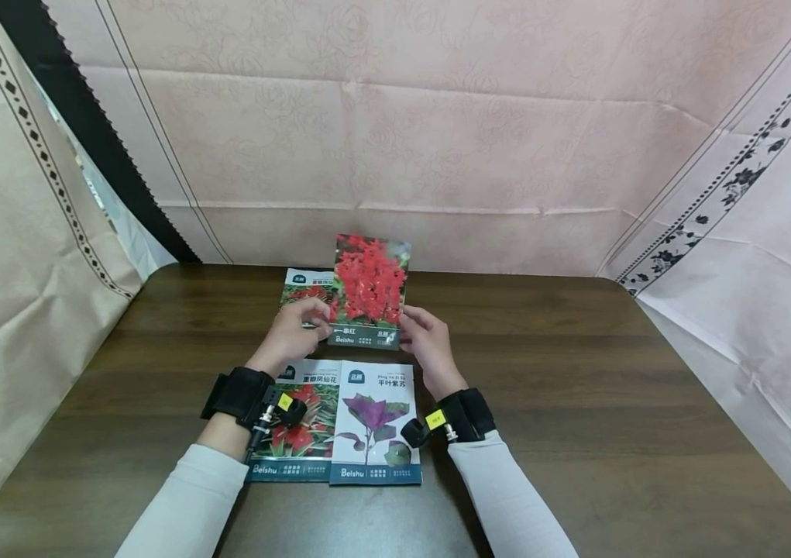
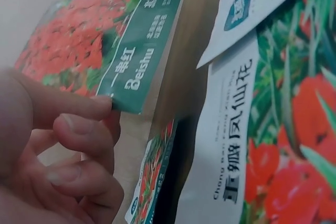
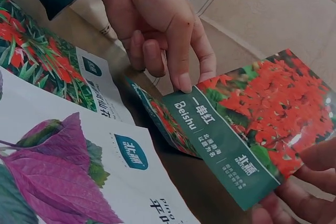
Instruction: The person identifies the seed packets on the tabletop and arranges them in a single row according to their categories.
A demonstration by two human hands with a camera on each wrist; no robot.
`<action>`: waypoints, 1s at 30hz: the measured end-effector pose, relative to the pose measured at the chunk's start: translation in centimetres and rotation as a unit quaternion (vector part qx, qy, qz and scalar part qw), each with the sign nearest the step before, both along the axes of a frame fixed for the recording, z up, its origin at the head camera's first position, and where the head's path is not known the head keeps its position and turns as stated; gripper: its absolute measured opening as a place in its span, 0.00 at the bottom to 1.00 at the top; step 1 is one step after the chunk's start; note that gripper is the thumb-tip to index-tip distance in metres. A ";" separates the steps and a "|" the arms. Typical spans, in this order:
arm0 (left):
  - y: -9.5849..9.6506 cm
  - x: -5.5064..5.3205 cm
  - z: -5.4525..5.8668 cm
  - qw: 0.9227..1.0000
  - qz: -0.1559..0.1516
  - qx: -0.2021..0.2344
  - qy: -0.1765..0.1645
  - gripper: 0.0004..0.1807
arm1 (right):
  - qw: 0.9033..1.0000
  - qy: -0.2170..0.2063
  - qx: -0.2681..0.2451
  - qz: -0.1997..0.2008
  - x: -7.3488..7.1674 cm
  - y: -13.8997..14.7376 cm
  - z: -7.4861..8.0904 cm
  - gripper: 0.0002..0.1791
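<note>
A seed packet [image 1: 369, 283] with a dense cluster of red flowers and a green lower band is held up, tilted, near the far edge of the table. My left hand [image 1: 297, 329] pinches its lower left corner, the fingers [image 2: 79, 103] showing at that corner in the left wrist view. On the opposite side, my right hand [image 1: 430, 345] grips the lower right edge, with fingers [image 3: 310, 200] partly behind it in the right wrist view. Another red-flower seed packet [image 1: 306, 288] lies behind and to the left, partly covered by the held one and my left hand.
Nearer me on the brown table [image 1: 576, 418] lie two seed packets side by side: a red-flowered one [image 1: 307, 434], partly hidden by the left wrist camera, and a purple-leaf one [image 1: 374, 387] slightly overlapping it. Pale patterned cloth [image 1: 402, 155] hangs behind the table.
</note>
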State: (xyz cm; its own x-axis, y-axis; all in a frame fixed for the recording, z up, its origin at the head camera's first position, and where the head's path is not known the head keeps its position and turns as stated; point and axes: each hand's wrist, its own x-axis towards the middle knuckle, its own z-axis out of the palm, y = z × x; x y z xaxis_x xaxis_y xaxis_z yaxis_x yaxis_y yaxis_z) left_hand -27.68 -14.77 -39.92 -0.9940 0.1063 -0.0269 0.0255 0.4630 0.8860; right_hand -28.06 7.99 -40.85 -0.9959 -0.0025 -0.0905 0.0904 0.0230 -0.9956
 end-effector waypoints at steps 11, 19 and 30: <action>-0.1 0.1 0.4 0.998 -0.054 0.008 -0.029 0.10 | 0.996 0.069 -0.029 -0.048 0.0 0.8 1.3 0.12; 0.1 0.4 0.6 0.995 -0.096 0.014 -0.032 0.10 | 0.994 0.077 -0.035 -0.068 0.0 1.1 1.5 0.09; 0.0 0.1 0.4 0.991 -0.128 0.004 -0.026 0.11 | 0.995 0.067 -0.023 -0.073 0.0 1.1 1.6 0.08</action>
